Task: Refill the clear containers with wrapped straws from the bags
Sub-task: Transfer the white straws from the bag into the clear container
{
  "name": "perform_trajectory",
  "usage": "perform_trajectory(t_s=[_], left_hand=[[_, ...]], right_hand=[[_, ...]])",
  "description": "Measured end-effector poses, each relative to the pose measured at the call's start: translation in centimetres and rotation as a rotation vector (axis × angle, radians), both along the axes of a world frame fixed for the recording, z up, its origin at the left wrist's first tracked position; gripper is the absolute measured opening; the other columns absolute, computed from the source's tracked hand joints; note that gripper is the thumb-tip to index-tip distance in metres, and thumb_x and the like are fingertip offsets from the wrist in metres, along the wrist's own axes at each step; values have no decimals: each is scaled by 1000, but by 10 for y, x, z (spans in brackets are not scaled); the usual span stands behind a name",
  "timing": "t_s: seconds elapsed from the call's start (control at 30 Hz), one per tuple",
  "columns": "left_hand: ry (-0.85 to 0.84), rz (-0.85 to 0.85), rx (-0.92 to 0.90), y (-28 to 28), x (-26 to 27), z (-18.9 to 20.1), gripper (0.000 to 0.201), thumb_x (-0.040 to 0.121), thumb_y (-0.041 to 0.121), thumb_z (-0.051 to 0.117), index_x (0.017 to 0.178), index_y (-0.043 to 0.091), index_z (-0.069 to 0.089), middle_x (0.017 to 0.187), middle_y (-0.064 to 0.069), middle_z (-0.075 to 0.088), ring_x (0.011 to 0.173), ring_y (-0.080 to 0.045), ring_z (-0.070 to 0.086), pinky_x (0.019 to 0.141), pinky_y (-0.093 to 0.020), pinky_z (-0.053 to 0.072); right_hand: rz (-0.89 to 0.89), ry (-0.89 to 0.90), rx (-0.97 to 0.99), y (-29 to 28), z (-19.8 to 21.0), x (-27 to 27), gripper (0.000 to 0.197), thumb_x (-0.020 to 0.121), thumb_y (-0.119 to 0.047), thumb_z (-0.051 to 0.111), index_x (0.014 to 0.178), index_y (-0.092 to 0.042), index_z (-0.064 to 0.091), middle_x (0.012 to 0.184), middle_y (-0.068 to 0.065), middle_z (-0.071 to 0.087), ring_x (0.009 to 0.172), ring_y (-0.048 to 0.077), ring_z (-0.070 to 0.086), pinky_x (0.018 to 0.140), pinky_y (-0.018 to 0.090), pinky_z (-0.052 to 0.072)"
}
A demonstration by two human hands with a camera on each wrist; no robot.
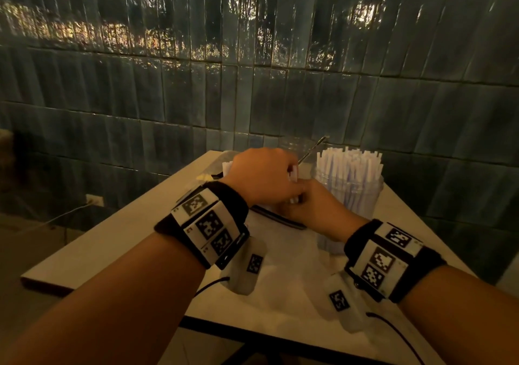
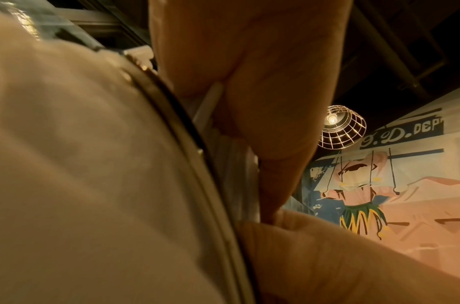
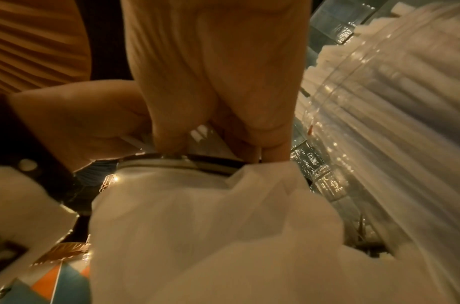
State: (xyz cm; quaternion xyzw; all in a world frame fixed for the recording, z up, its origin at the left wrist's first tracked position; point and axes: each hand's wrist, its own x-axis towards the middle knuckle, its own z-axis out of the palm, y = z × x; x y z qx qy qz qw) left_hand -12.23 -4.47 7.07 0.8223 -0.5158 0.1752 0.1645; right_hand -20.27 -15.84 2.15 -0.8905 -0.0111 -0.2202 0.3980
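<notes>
1. The left hand (image 1: pixel 264 176) has its grip curled round a few wrapped straws (image 1: pixel 293 174), white paper sleeves standing upright between its fingers (image 2: pixel 262 115).
2. The right hand (image 1: pixel 314 204) sits just below and against the left; its grip pinches the mouth of a translucent plastic bag (image 3: pixel 197 226) at the dark zip strip (image 1: pixel 278 218), with straw ends showing between its fingers (image 3: pixel 172 115).
3. Just right of the hands stands a clear container (image 1: pixel 349 204), packed full of upright wrapped straws, white with a pale bluish tint, their tops rising above the rim.
4. Another bundle of straws (image 1: pixel 227 166) shows behind the left hand; what holds it is hidden.
5. The bag lies crumpled on a pale bench (image 1: pixel 118 241) with a dark edge.
6. Behind the bench is a wall of glossy dark teal tiles (image 1: pixel 252 56); the left wrist view shows a wire-caged lamp (image 2: pixel 340 127) and a painted mural (image 2: pixel 395 195).
</notes>
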Motion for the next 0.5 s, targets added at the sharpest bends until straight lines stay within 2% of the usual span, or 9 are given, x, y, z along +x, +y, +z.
perform_trajectory(t_s=[0.1,0.2,0.27,0.33,0.4,0.47,0.5], left_hand=[[0,-25,31,-2,0,1,41,68,71,60,86,35,54,77,13,55,68,-8,51,59,-26,37],[-20,-35,64,-4,-2,2,56,62,71,66,103,33,58,87,12,60,74,-10,53,62,-27,38],[-19,-38,60,-5,-2,2,53,62,67,69,102,34,57,87,12,60,75,-10,54,62,-27,38],[-18,-37,57,-6,-2,2,44,66,60,70,98,34,55,85,13,56,75,-11,54,63,-28,37],[-17,-22,45,-5,-1,0,34,72,52,69,97,35,55,82,15,52,75,-11,53,64,-29,40],[-12,-4,29,-4,2,-1,21,77,46,67,92,36,57,82,15,55,76,-10,55,65,-28,44],[-13,4,25,-2,4,-1,14,79,43,66,88,36,57,83,14,58,76,-10,56,62,-25,43]], right_hand=[[-12,2,55,-6,0,-5,15,87,-3,63,95,-16,64,80,-8,63,64,-12,57,58,6,42],[-37,17,3,-10,0,-8,17,85,-3,65,95,-17,61,77,-11,60,64,-13,58,57,5,42],[-64,16,3,-12,-1,-8,19,83,-1,66,95,-15,63,77,-8,63,65,-6,58,58,7,43],[-88,2,63,-14,-2,-8,20,82,-1,67,99,-11,66,83,4,68,70,2,61,63,14,48],[-113,-9,122,-16,-2,-9,23,78,2,67,99,-7,68,88,16,70,75,17,66,69,26,53],[-136,-4,158,-18,0,-11,23,73,6,69,94,-5,67,89,21,69,82,29,67,75,38,55],[-146,7,170,-19,1,-11,23,72,7,69,91,-5,66,87,20,68,84,32,66,74,40,54]])
